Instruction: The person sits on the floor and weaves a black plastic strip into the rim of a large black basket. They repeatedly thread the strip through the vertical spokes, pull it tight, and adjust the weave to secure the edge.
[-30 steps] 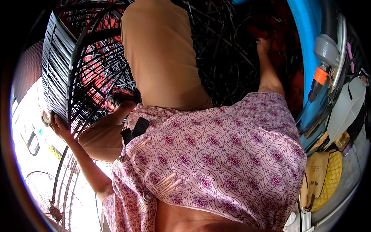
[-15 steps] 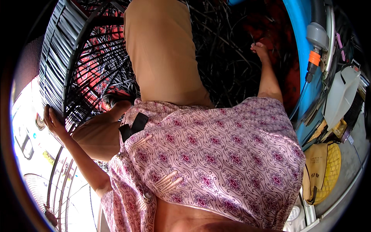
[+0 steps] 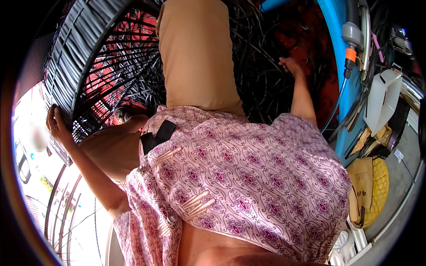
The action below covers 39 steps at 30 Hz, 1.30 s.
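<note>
At the far left, I have the left hand (image 3: 60, 127) against the outer wall of the black woven basket (image 3: 84, 53). Its fingers (image 3: 52, 114) are extended and touch the lower part of that wall; the thumb side is hidden, so I cannot tell whether they clamp or only rest. Compared with one second ago, the hand sits higher in my view, still at the same lower part of the basket. The basket's edge now leans further to the right.

In the centre, the raised leg (image 3: 197, 57) in tan trousers stands between the basket and the loose black strips (image 3: 253, 84). The strips lie over a red surface (image 3: 306, 31).

Right of the leg, I have the right hand (image 3: 291, 66) near the strips. It has come closer to the leg since the earlier view. Its fingers are drawn in toward the palm; against the dark strips, I cannot tell whether they are closed on one.

At the far right, the blue rim (image 3: 336, 40) runs beside a hose fitting with an orange collar (image 3: 351, 54). Both have shifted leftward in view. Beyond them stands a translucent white container (image 3: 382, 99).
</note>
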Each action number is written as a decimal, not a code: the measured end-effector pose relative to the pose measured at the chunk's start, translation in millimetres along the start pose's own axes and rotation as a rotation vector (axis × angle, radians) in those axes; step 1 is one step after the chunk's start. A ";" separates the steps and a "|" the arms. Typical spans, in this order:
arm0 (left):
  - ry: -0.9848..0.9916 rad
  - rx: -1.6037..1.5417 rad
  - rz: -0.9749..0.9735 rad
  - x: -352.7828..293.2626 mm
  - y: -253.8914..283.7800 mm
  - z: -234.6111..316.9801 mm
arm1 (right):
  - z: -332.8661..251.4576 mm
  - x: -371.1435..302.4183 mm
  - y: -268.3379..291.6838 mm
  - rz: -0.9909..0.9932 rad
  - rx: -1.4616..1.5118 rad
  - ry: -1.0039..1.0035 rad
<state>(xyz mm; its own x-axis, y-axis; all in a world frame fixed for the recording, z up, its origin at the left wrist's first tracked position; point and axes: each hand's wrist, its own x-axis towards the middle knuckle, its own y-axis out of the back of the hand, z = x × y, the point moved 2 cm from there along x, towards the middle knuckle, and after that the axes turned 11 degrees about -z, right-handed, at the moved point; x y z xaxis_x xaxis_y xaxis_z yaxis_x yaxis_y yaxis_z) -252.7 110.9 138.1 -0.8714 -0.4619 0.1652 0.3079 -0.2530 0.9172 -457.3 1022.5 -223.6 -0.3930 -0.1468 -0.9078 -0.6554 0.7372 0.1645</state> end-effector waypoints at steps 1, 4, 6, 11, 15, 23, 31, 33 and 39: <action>0.013 0.017 0.005 1.7 -2.6 1.8 | -22.4 -21.3 -13.3 -0.070 0.133 0.007; 0.008 0.013 0.017 -0.2 -1.8 13.2 | -85.2 -83.6 -44.0 0.093 0.438 0.226; 0.063 -0.053 0.079 -6.8 -1.7 7.2 | -150.7 -128.7 -64.2 0.160 0.569 0.593; 0.064 -0.566 0.256 -32.3 -11.9 152.6 | -320.5 -294.5 -157.6 -0.160 0.515 1.103; -0.111 -1.399 -0.637 -78.1 -49.2 267.0 | -381.3 -346.3 -237.4 -0.490 0.131 0.867; 0.252 -2.442 -0.613 -101.4 -101.7 253.2 | -355.1 -305.8 -335.9 -0.788 -0.281 0.510; 0.254 -1.950 -0.784 -126.4 -99.0 276.5 | -404.3 -289.1 -322.2 -0.595 -0.036 0.933; 0.218 -1.790 -0.849 -128.6 -102.3 280.6 | -427.4 -293.5 -328.6 -0.537 0.085 0.975; 0.198 -1.602 -0.879 -131.6 -114.3 293.2 | -465.3 -279.0 -315.6 -0.552 0.644 0.917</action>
<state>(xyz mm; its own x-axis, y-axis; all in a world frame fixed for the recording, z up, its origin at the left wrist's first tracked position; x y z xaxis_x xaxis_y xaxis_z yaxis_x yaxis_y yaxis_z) -285.2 449.9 118.0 -0.9467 0.1850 -0.2638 -0.0294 -0.8650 -0.5009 -440.9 523.8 157.4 -0.6404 -0.7532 -0.1499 -0.5423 0.5818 -0.6062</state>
